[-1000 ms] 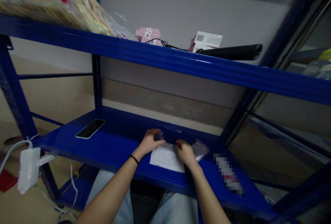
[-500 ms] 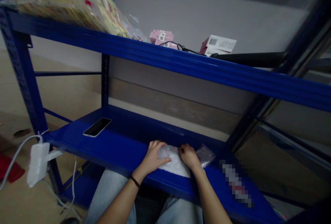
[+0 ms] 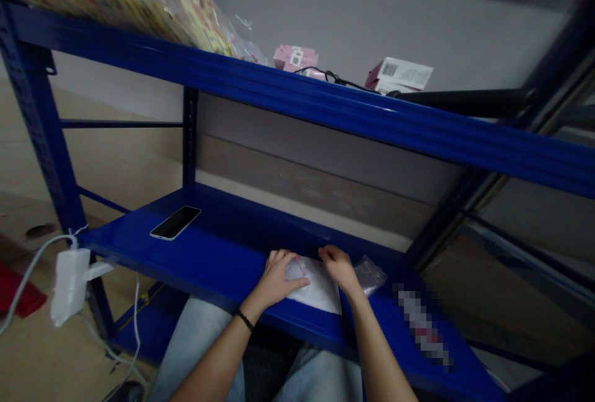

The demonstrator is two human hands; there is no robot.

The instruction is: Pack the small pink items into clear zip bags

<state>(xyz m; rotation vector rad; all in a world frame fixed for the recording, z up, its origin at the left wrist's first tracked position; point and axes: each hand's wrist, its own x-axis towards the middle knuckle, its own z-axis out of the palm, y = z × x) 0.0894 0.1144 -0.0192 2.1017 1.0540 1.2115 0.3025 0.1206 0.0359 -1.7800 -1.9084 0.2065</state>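
Observation:
On the blue lower shelf, near its front edge, lies a flat white sheet (image 3: 317, 293); I cannot tell whether it is paper or a packet. My left hand (image 3: 279, 278) rests on its left side, thumb spread away from the fingers. Between that thumb and the fingers shows a small clear plastic bag (image 3: 294, 269) with a pinkish line. My right hand (image 3: 338, 266) is at the sheet's far right corner, fingers curled together, and whatever they pinch is hidden. Just right of it lies a clear zip bag (image 3: 370, 275).
A phone (image 3: 176, 223) lies on the lower shelf (image 3: 223, 228) at left. A blurred-out item (image 3: 423, 327) is at right. Overhead, the upper shelf's beam (image 3: 297, 101) carries bagged goods (image 3: 125, 12), pink boxes (image 3: 295, 57) and a black tube (image 3: 465, 102). A white power strip (image 3: 69, 284) hangs at left.
My right hand has shifted slightly up and away along the sheet's far corner. The left hand stays in about the same place. The camera view has tilted a little.

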